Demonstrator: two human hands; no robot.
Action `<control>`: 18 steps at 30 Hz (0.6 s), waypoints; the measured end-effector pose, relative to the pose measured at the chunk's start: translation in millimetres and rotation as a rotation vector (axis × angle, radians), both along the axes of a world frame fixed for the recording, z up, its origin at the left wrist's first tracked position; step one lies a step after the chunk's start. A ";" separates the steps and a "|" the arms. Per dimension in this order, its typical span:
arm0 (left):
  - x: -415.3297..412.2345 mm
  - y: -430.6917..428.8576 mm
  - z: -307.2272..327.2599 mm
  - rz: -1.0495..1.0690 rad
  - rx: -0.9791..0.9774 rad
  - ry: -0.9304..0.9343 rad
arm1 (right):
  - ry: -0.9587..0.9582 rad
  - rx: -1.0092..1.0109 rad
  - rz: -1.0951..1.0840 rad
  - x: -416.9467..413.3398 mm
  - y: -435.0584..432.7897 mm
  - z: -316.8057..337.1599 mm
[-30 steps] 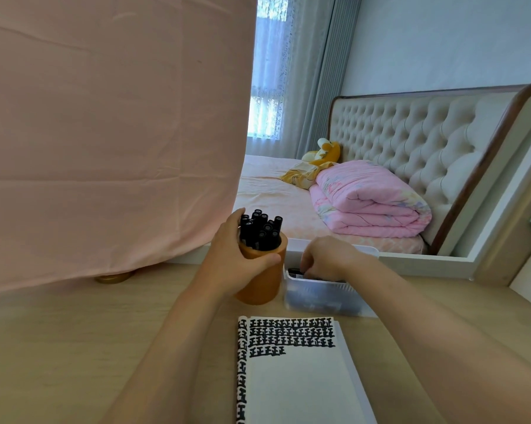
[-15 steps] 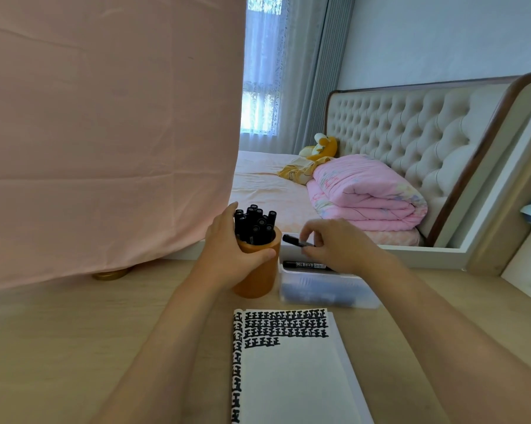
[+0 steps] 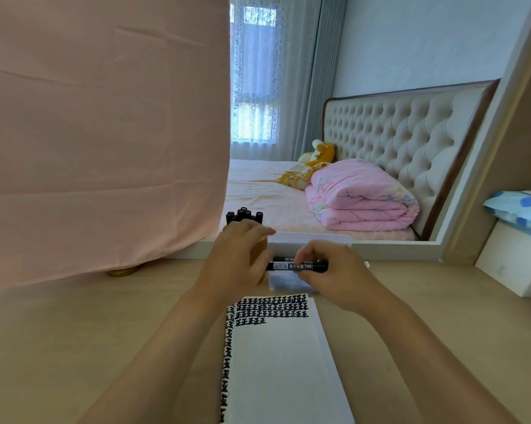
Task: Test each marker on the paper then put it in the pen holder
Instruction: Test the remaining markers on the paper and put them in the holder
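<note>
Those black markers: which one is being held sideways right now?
The marker with the white label, held level between both hands above the notebook. The other markers stand upright, bunched in the pen holder behind the left hand.

Pink sheet hangs at left, over the wooden desk. Beyond: bed with tufted headboard, folded pink quilt, yellow stuffed toy. Curtained window behind

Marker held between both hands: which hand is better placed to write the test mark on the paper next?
Right. The right hand grips the marker along its barrel, directly above the paper. The left hand only meets the marker's end, probably the cap, beside the pen holder.
</note>
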State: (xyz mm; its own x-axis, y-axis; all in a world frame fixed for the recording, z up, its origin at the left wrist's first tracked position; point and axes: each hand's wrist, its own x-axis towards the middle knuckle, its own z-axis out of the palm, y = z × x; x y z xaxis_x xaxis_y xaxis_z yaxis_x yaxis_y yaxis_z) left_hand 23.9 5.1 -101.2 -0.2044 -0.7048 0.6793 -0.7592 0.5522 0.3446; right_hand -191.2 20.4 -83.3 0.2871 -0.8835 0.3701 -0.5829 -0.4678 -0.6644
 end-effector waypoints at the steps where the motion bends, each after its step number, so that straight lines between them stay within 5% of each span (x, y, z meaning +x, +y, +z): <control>1: 0.6 5.2 -2.8 -0.025 0.014 -0.039 | -0.030 0.011 0.021 0.8 3.7 -4.7; 8: 14.4 38.9 -23.8 -0.021 0.049 -0.202 | -0.105 0.039 0.040 3.9 16.0 -22.4; 18: 22.8 59.7 -47.5 0.024 0.045 -0.200 | 0.446 -0.075 0.157 29.8 21.7 -39.7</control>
